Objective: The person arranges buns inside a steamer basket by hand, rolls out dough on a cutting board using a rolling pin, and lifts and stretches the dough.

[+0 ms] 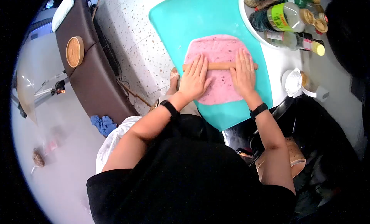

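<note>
A wide sheet of pink dough (219, 87) with dark specks lies flat on a turquoise mat (173, 20). Across its middle rests a wooden rolling pin (219, 66). My left hand (195, 77) lies flat over the pin's left part, fingers stretched forward. Over the right part my right hand (243, 74) is laid the same way, fingers extended and close together. Both palms press on the pin without wrapping round it. The pin's tips show just outside each hand.
At the upper right a white round tray (246, 20) holds several bottles (287, 18). A white plastic container (293, 83) stands at the counter's right side. To the left is a brown padded bench (90, 73) with a round wooden tray (75, 52) and a blue cloth (103, 125).
</note>
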The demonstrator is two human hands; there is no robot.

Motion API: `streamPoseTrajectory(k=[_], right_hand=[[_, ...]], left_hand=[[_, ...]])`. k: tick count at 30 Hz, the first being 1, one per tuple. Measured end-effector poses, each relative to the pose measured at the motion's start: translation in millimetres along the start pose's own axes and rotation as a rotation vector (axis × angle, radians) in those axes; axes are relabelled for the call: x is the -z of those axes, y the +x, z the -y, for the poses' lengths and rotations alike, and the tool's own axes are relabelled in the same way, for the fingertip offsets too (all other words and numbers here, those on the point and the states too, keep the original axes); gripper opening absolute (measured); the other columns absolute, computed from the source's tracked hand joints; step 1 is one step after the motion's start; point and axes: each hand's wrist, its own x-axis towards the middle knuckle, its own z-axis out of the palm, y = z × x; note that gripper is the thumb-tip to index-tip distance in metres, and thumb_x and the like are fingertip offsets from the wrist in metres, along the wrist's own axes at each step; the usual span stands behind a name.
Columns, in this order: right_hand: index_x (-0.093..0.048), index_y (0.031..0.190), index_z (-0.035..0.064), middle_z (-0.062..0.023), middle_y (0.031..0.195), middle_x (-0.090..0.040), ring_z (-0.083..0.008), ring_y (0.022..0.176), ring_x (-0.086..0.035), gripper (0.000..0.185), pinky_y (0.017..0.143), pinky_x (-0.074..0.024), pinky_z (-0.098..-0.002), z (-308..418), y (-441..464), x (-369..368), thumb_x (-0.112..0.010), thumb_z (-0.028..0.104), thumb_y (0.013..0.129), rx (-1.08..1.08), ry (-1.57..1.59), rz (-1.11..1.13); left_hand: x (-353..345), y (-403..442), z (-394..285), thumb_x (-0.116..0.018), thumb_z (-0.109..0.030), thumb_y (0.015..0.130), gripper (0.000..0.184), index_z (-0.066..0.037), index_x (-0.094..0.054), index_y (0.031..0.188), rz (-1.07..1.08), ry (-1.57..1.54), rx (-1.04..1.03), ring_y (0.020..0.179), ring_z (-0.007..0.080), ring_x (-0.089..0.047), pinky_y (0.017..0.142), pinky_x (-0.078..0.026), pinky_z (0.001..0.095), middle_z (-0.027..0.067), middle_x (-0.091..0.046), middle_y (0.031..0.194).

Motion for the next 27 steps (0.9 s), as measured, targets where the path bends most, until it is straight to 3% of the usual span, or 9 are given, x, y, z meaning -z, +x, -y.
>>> streamPoseTrajectory(k=[3,5,8,11,15,17,20,24,27], right_hand=[[-0.034,0.154,-0.0028,-0.0207,0.161,-0.033,-0.0348,0.151,-0.029,0.066,0.124,-0.0172,-0.0512,-2.4,56.7,-0.9,-0.052,0.029,0.099,-0.034,-0.177,0.013],[-0.041,0.149,-0.0023,-0.0174,0.159,-0.038,-0.03,0.15,-0.031,0.068,0.124,-0.0211,-0.0483,-12.9,117.0,-7.3,-0.055,0.039,0.097,0.007,-0.247,-0.115],[-0.044,0.148,-0.0017,-0.0166,0.157,-0.041,-0.0288,0.149,-0.033,0.064,0.124,-0.0221,-0.0471,-29.2,179.6,-13.9,-0.05,0.041,0.1,0.028,-0.261,-0.227],[-0.044,0.147,-0.0019,-0.0176,0.156,-0.042,-0.0299,0.149,-0.034,0.06,0.123,-0.0231,-0.0468,-28.5,207.7,-11.8,-0.05,0.036,0.101,0.034,-0.223,-0.193],[-0.044,0.147,-0.0023,-0.018,0.156,-0.042,-0.031,0.148,-0.034,0.058,0.123,-0.0235,-0.0479,-8.4,145.7,14.1,-0.051,0.032,0.1,0.093,-0.008,-0.247],[-0.045,0.146,-0.0031,-0.0179,0.156,-0.042,-0.0317,0.148,-0.034,0.057,0.122,-0.0239,-0.05,-6.1,105.1,7.5,-0.054,0.03,0.099,0.043,-0.045,-0.117],[-0.047,0.146,0.0007,-0.0173,0.155,-0.043,-0.0303,0.148,-0.034,0.056,0.122,-0.0233,-0.0493,-15.9,119.2,-9.4,-0.052,0.032,0.1,0.033,-0.221,-0.101],[-0.048,0.147,0.0057,-0.0166,0.154,-0.045,-0.0293,0.148,-0.034,0.055,0.123,-0.0218,-0.048,-12.1,183.4,-14.6,-0.049,0.035,0.101,-0.058,-0.312,-0.111],[-0.047,0.148,0.0082,-0.0161,0.153,-0.045,-0.0303,0.146,-0.036,0.059,0.123,-0.0204,-0.0485,-14.8,190.3,-15.5,-0.048,0.042,0.1,-0.097,-0.37,-0.153]], left_hand=[[6.0,51.5,20.0,-0.052,-0.044,0.099,0.078,0.01,-0.032,0.152,-0.072,0.066,0.094,0.149,0.0418,-0.029,0.122,-0.02,0.054,0.0307,-0.036,0.156],[10.9,98.8,43.8,-0.049,-0.047,0.101,0.077,0.01,-0.033,0.151,-0.165,0.172,0.173,0.15,0.0409,-0.027,0.122,-0.02,0.0535,0.0307,-0.034,0.157],[25.2,153.9,73.1,-0.049,-0.047,0.101,0.076,0.009,-0.035,0.15,-0.3,0.198,0.145,0.151,0.0401,-0.027,0.122,-0.02,0.0541,0.0303,-0.034,0.157],[35.5,174.6,87.2,-0.05,-0.045,0.101,0.075,0.009,-0.034,0.151,-0.32,0.215,0.088,0.15,0.0414,-0.027,0.122,-0.018,0.0549,0.031,-0.033,0.158],[43.3,106.8,34.4,-0.053,-0.041,0.1,0.075,0.011,-0.034,0.15,-0.192,0.108,0.082,0.15,0.0435,-0.028,0.122,-0.02,0.0536,0.0321,-0.03,0.158],[20.5,83.2,37.4,-0.052,-0.041,0.1,0.073,0.012,-0.036,0.148,-0.148,0.05,0.121,0.15,0.0426,-0.029,0.121,-0.023,0.053,0.0316,-0.032,0.157],[12.5,121.5,60.9,-0.052,-0.041,0.1,0.071,0.012,-0.039,0.146,-0.171,0.112,0.119,0.149,0.0404,-0.03,0.121,-0.024,0.0527,0.0311,-0.034,0.156],[28.2,185.4,97.7,-0.05,-0.035,0.103,0.06,0.002,-0.04,0.15,-0.251,0.23,0.083,0.151,0.0376,-0.028,0.122,-0.022,0.0524,0.0233,-0.036,0.158],[39.2,191.9,90.9,-0.048,-0.028,0.101,0.061,0.004,-0.037,0.15,-0.207,0.077,0.13,0.146,0.0411,-0.033,0.122,-0.022,0.0524,0.0266,-0.034,0.157]])
